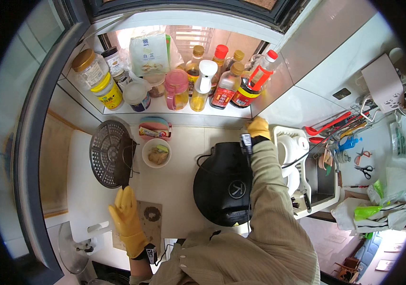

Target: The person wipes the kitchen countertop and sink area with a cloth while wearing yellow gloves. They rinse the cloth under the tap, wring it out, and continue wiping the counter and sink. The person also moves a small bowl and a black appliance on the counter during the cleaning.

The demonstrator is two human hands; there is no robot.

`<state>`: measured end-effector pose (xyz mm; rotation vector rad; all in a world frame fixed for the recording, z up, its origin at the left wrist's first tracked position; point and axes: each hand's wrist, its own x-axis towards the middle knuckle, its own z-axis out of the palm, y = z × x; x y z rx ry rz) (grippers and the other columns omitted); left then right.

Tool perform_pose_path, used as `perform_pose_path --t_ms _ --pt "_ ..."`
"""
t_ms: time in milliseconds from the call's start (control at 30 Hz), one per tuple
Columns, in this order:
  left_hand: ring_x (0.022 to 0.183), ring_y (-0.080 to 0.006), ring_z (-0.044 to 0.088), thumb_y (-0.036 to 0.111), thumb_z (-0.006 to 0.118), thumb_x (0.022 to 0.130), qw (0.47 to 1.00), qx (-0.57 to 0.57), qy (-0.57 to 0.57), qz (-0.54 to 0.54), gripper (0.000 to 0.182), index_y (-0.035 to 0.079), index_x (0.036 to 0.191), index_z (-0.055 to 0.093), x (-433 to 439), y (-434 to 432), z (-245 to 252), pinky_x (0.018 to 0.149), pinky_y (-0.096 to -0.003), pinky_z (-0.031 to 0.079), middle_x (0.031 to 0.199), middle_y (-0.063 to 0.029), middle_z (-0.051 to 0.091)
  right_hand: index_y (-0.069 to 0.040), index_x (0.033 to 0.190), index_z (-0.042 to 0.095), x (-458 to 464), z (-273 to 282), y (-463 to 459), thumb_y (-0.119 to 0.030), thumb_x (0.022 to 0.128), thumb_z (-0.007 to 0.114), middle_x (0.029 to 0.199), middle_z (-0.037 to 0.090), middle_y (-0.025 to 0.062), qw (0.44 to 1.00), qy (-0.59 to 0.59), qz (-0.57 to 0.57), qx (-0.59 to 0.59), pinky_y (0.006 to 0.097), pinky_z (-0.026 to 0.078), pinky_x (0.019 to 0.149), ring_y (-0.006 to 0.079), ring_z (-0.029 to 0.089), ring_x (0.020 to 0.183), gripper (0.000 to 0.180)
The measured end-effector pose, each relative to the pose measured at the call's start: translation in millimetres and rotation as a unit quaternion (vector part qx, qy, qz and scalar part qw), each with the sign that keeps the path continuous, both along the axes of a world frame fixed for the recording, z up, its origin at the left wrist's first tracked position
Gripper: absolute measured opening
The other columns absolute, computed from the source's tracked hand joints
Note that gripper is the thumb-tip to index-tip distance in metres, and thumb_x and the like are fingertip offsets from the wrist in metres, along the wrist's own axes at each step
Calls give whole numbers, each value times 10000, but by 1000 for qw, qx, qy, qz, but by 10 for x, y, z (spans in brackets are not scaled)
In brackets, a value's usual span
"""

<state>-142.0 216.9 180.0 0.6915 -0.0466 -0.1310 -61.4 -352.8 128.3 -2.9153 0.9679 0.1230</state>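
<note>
My left hand (pixel 126 213), in a yellow rubber glove, is held above the left of the counter with its fingers stretched out and the thumb apart. Its fingertips reach the lower edge of a dark item, whose kind I cannot tell, leaning beside a round perforated metal steamer tray (pixel 105 156). My right hand (pixel 259 128), gloved likewise, reaches to the back wall between a black round electric appliance (pixel 221 185) and the white dish rack (pixel 278 131). Its fingers are bent and partly hidden, so any held thing is not visible. My right forearm passes over the appliance's right side.
Sauce bottles (pixel 226 85), jars (pixel 106 91) and a white spray bottle (pixel 203 85) crowd the windowsill. A bowl of food (pixel 156 153) stands before a small holder (pixel 155 129). A white cutting board (pixel 81 199) lies left; a sink (pixel 320 178) lies right, with a knife (pixel 307 203) near.
</note>
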Motion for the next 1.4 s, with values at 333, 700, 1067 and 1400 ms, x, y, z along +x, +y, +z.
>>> perform_pose_path --t_ms 333,700,1067,1400 --pt "1415 -388 397 441 273 1113 999 -5 -23 29 692 -123 1513 277 165 -114 397 1254 -455 263 1506 -330 399 -11 911 713 956 -10 2142 -388 880 677 910 710 236 966 -162 166 112 508 523 834 413 689 923 380" --pt "1414 -379 404 460 289 1109 997 -12 19 69 695 -102 1519 300 -302 487 76 1249 -452 280 1523 -300 400 -100 1000 792 229 -148 214 -270 890 608 1021 756 172 998 39 58 -1 455 570 844 350 722 993 273" --pt "1356 -297 516 408 326 1116 908 398 -108 -69 585 -64 1405 516 534 -733 435 1180 -388 350 1438 -214 560 10 1050 728 314 74 1193 -421 858 754 1009 726 271 926 -150 19 345 437 545 884 387 706 1014 473" --pt "970 -376 697 409 634 930 533 820 -168 -122 502 73 1298 575 1542 -2315 -736 840 -523 540 1152 -191 691 -198 1098 764 -136 351 962 -553 812 788 1036 742 194 957 -187 -82 207 446 551 913 391 703 1034 457"
